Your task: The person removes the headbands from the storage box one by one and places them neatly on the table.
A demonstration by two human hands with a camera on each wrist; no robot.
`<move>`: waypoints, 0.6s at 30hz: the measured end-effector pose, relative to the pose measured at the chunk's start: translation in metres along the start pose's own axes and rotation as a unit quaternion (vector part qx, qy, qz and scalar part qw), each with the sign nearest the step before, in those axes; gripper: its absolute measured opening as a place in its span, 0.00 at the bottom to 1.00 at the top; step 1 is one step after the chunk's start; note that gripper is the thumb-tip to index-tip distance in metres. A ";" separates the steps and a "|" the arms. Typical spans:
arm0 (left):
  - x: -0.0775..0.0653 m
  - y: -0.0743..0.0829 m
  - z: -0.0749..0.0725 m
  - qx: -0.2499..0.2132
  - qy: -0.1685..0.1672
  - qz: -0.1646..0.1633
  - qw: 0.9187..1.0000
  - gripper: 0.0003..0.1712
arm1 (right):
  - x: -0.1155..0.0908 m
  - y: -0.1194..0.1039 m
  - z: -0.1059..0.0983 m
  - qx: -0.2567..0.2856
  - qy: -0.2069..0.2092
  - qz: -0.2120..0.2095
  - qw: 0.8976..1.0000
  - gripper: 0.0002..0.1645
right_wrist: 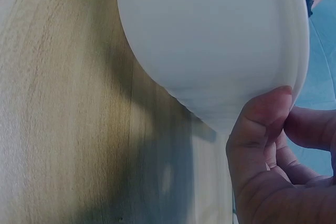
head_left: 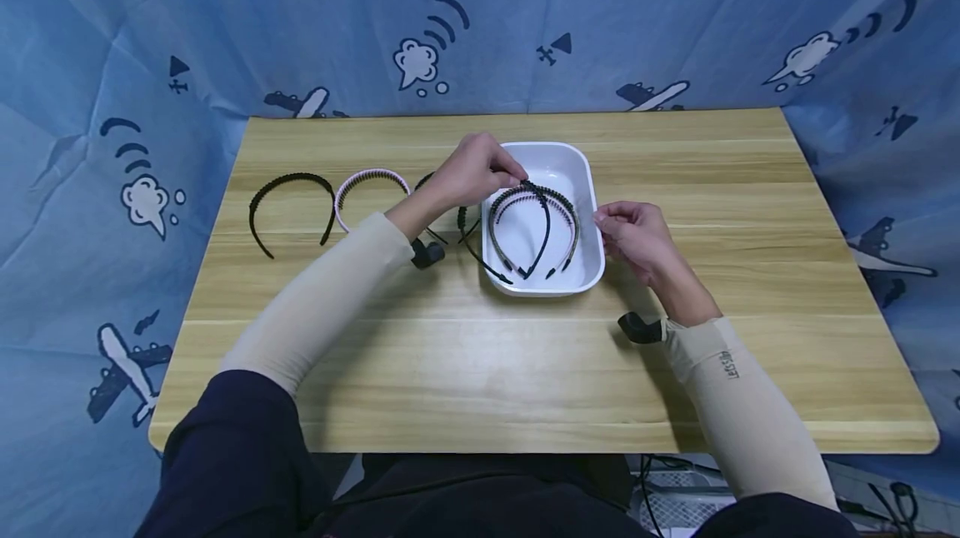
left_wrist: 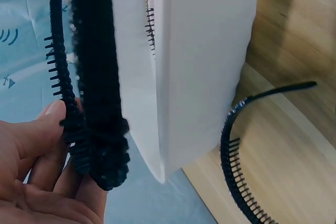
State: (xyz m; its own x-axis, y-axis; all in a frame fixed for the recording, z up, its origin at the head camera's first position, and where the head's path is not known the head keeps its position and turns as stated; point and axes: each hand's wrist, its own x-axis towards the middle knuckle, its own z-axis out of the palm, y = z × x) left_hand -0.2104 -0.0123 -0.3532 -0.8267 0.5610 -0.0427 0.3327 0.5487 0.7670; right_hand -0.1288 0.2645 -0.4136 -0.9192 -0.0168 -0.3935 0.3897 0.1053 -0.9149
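Observation:
My left hand [head_left: 480, 171] is above the left part of a white plastic basin [head_left: 550, 289]. Its thumb and fingers pinch a black toothed headband [left_wrist: 62, 77], whose ends hang down at the basin. A thick dark band [left_wrist: 97, 51] passes close to the fingers in the left wrist view; whether it is part of the same headband I cannot tell. Inside the basin lie a dark headband [head_left: 492, 226] and a pink one [head_left: 572, 231], nested together. My right hand [head_left: 637, 238] pinches the basin's right rim [right_wrist: 302, 51] between thumb and forefinger.
On the wooden table [head_left: 750, 271], left of the basin, lie a black headband [head_left: 292, 177] and a pink toothed headband [head_left: 372, 173]. Another dark headband [head_left: 437, 236] is partly hidden by my left hand and wrist. A blue patterned curtain [head_left: 480, 30] hangs behind the table.

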 end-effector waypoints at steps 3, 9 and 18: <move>-0.006 -0.002 -0.003 -0.007 0.001 -0.010 1.000 0.09 | 0.001 0.002 0.000 0.009 -0.002 0.002 1.000 0.11; -0.016 -0.007 -0.010 -0.023 0.008 -0.032 0.999 0.09 | 0.001 0.003 -0.001 0.007 -0.004 0.008 1.000 0.13; -0.027 -0.013 -0.019 -0.026 0.013 -0.060 0.998 0.10 | 0.002 0.001 -0.003 0.000 -0.003 0.008 1.000 0.15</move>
State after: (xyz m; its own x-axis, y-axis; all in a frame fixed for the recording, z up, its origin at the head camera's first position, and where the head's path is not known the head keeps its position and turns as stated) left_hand -0.2014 -0.0462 -0.3504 -0.8709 0.4762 -0.1211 0.2062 0.5779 0.7896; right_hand -0.1308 0.2672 -0.4153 -0.9128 -0.0211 -0.4079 0.4037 0.1061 -0.9087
